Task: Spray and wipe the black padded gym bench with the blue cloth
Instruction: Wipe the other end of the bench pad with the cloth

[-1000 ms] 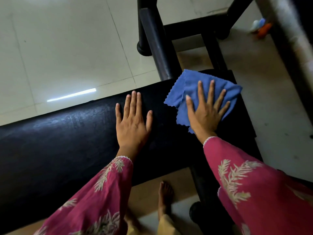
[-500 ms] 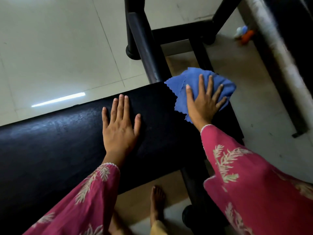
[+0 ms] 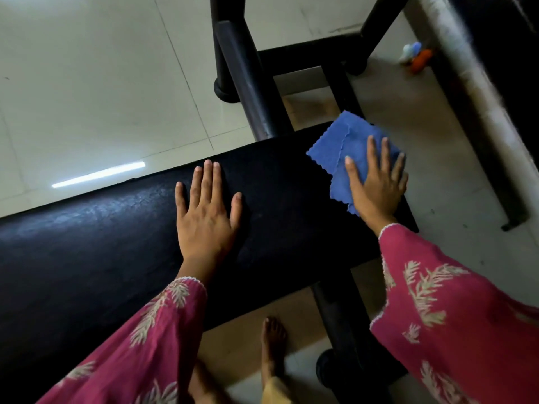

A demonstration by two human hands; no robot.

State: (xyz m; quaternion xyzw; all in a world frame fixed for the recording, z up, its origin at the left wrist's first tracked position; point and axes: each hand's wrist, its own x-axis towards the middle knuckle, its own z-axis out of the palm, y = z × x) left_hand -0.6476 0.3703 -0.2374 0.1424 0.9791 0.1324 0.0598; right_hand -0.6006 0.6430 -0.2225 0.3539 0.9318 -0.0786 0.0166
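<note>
**Right hand (image 3: 376,188) flat on the blue cloth at the table's end**

Our right hand lies palm down on the blue cloth (image 3: 347,147), fingers straight and spread apart, the thumb stretched out to the left. Nothing is pinched or curled around; the hand simply presses the cloth onto the black padded table (image 3: 87,243). The cloth is folded, with scalloped edges, and sits at the right end of the padding. Its far corner reaches past the table's far edge, and its near part is hidden under our palm.

Our left hand (image 3: 205,217) rests flat on the bare padding, left of the cloth and apart from it. Its fingers are straight and close together, the thumb out to the side, and it holds nothing.

We see both arms in pink sleeves (image 3: 452,316) with a pale leaf pattern and a white scalloped cuff. Black metal tubes (image 3: 248,83) of the frame rise beyond the table's far edge, just left of the cloth. Under the table's near edge a bare foot (image 3: 272,339) stands on the floor (image 3: 87,83), which is pale tile and carries a bright streak of reflected light (image 3: 99,174). Farther off on the floor, at the upper right, lies a small white, blue and orange object (image 3: 415,58), too blurred for us to tell what it is.
</note>
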